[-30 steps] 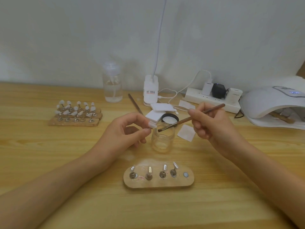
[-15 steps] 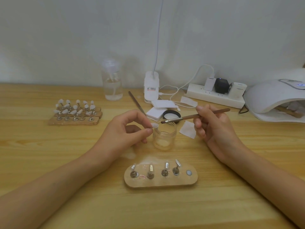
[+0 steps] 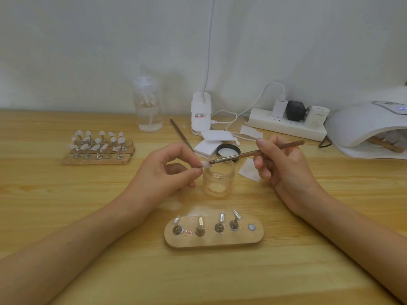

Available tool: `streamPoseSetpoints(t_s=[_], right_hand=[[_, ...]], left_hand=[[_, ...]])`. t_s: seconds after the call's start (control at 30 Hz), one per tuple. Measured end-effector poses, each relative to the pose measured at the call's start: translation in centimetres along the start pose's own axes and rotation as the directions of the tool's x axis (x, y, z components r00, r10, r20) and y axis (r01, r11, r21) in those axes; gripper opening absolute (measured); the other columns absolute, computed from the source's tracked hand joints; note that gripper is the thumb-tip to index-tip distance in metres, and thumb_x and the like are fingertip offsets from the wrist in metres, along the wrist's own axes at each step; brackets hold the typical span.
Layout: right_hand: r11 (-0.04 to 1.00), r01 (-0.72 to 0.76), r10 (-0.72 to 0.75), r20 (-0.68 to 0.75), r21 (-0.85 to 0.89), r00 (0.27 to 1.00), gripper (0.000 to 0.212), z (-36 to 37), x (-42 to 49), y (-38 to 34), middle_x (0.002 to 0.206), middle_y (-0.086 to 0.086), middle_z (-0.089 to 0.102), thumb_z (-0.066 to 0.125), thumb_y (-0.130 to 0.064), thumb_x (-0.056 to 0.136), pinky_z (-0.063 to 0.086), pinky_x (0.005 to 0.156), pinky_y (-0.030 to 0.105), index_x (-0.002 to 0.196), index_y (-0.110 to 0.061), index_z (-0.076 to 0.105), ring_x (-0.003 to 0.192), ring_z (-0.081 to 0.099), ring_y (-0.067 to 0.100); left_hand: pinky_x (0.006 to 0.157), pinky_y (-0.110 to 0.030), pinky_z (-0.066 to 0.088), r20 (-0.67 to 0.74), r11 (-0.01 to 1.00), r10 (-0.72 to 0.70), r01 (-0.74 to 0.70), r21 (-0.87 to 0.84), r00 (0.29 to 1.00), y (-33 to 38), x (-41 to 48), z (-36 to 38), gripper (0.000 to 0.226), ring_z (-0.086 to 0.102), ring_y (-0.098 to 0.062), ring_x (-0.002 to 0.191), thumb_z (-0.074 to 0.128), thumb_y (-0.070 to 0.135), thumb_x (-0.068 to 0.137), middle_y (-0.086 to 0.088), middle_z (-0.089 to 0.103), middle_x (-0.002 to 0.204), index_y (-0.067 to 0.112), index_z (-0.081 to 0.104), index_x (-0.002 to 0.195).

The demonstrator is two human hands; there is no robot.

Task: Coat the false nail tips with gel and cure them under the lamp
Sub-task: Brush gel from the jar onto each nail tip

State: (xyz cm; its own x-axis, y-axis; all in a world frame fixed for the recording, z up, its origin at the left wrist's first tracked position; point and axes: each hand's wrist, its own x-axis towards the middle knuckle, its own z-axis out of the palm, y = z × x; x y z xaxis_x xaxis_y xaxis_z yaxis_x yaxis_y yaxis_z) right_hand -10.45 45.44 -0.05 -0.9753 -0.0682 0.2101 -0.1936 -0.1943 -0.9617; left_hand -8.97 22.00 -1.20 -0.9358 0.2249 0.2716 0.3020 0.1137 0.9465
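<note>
**A:** Wooden-handled brush (image 3: pixel 253 153) is out of the glass jar (image 3: pixel 218 177). A second ago the bristles were down inside it, and half a second ago they were over the rim.

**B:** And now?

**A:** The bristle end is touching the white nail tip (image 3: pixel 206 165), just above the jar mouth on its left side. I read that as gel loaded and the coating stroke starting.

**B:** Hands?

**A:** The left hand (image 3: pixel 167 170) pinches the tip between thumb and forefinger and has barely shifted. I can't tell whether it grips the tip itself or a stand under it. The right hand (image 3: pixel 284 164) grips the brush pen-style at mid-handle.

**B:** Progress overall?

**A:** Early, I'd say. The oval wooden holder (image 3: pixel 211 244), near the desk (image 3: pixel 88 216) edge, has four metal stands, and its right-end spot is bare. That spot is probably where this tip goes. The rack of white tips (image 3: pixel 97 148) sits well to the left, untouched. The curing lamp (image 3: pixel 370 126) is at far right with its light on. Something lies under it, but I can't tell what.

**B:** Risks?

**A:** The jar is open, with its lid (image 3: pixel 228 150) behind it. A drip would probably fall back into the jar, so that's fine. The tip is small, so too much gel could run onto the fingertips.
</note>
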Motion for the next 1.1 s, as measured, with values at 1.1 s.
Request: streamPoseSetpoints(t_s=[1.1], right_hand=[[0.998, 0.042, -0.041, 0.021, -0.044, 0.999, 0.024, 0.24, -0.19, -0.14, 0.055, 0.002, 0.059, 0.061, -0.021, 0.090, 0.035, 0.044, 0.017, 0.072, -0.014, 0.047, 0.043, 0.041, 0.010]], left_hand=[[0.059, -0.017, 0.049, 0.004, 1.000, 0.007, -0.007, 0.008, 1.000, 0.17, -0.01, 0.11, 0.013, 0.064, -0.010, 0.062, 0.073, 0.003, 0.084, 0.008, 0.066, 0.075, 0.014, 0.066, 0.079]])
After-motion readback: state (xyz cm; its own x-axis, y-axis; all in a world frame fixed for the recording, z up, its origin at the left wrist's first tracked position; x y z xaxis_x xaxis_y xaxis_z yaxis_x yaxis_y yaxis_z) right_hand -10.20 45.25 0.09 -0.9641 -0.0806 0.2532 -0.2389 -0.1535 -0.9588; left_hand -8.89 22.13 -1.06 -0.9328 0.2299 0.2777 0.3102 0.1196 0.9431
